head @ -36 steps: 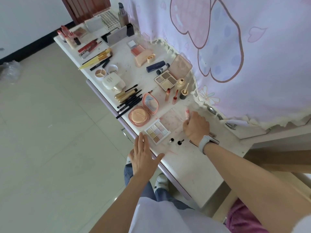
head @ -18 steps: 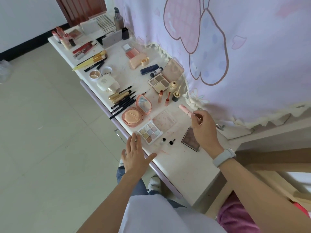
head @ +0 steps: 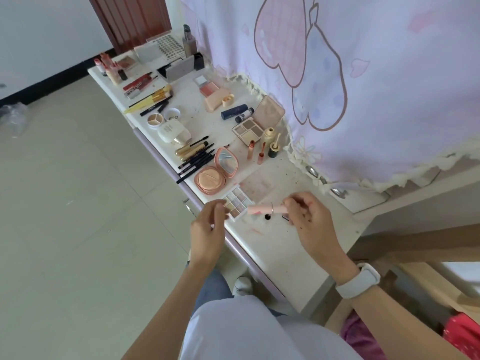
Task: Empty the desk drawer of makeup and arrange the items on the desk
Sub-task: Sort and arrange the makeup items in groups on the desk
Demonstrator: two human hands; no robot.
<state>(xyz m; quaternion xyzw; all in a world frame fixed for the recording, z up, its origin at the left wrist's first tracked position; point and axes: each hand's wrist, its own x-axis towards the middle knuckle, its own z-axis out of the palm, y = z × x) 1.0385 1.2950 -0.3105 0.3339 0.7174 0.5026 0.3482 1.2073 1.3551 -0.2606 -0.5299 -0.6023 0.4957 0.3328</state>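
My right hand (head: 310, 224) grips one end of a pink tube (head: 265, 209) and holds it level above the white desk (head: 280, 258), its free end pointing left. My left hand (head: 207, 231) is raised off the desk edge just left of the tube, fingers loosely curled and holding nothing. Under the tube lie an open eyeshadow palette (head: 235, 202) and a small black cap (head: 267, 217). An open pink compact (head: 217, 172) lies just beyond. The purple drawer front (head: 181, 183) runs below the desk edge.
Makeup covers the desk toward the far end: black pencils (head: 196, 162), a cream jar (head: 174, 131), brushes (head: 153, 98), a beige palette (head: 255, 123), small bottles (head: 270, 141). A pink printed curtain (head: 337, 74) hangs on the right. Tiled floor lies on the left.
My right hand lifted the pink tube from the back of the desk and brought it left and nearer. My left hand rose off the desk edge toward the tube.
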